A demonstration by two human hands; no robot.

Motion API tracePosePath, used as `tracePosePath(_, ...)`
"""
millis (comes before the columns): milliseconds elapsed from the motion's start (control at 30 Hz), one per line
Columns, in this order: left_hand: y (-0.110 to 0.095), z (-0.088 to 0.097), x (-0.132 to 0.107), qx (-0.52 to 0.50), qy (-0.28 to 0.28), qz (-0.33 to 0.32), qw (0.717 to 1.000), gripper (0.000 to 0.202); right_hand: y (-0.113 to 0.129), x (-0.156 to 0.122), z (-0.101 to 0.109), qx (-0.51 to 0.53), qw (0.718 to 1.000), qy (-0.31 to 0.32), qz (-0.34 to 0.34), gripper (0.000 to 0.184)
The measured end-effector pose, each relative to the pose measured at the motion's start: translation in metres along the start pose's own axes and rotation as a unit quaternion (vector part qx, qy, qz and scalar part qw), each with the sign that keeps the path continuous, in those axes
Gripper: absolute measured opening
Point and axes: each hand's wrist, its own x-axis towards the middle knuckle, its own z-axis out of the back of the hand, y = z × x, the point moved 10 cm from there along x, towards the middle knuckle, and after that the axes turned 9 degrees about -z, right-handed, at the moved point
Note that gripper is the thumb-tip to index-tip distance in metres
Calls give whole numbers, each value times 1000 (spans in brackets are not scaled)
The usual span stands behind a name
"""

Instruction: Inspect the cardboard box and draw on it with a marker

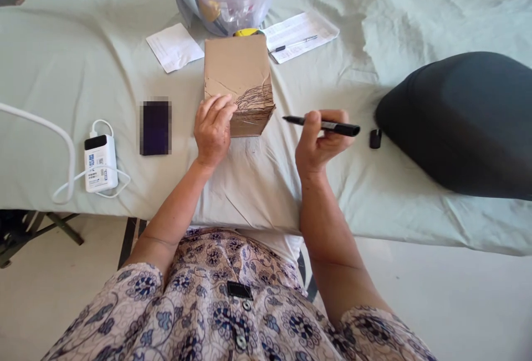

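A brown cardboard box (236,62) stands on the cloth-covered table in front of me, with dark scribbled lines over its near right corner. My left hand (214,128) grips the box at its near left edge, fingers over the top and thumb out of sight. To the right of the box, my right hand (320,142) is closed around a black marker (334,127), held off the table. The marker's uncapped tip points left at the box without touching it. A black cap (375,138) lies on the cloth farther right.
Behind the box sits a clear plastic tub (236,6) of bottles and wrappers. Papers (174,48) lie nearby, a pen (295,44) among them. Left are a blurred dark rectangle (155,128) and a white power bank (101,164) with cable. A large black rounded object (461,123) stands right.
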Motion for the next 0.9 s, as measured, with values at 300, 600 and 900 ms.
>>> tracePosePath(300, 24, 51, 14, 50, -57, 28, 997, 39, -63, 6, -51, -188, 963, 184, -65, 36)
tracePosePath(600, 116, 120, -40, 245, 118, 403, 874, 70, -89, -5, -60, -326, 887, 286, -161, 53)
tracePosePath(900, 103, 98, -65, 253, 210, 426, 843, 93, -82, -8, -57, -356, 866, 308, -167, 53)
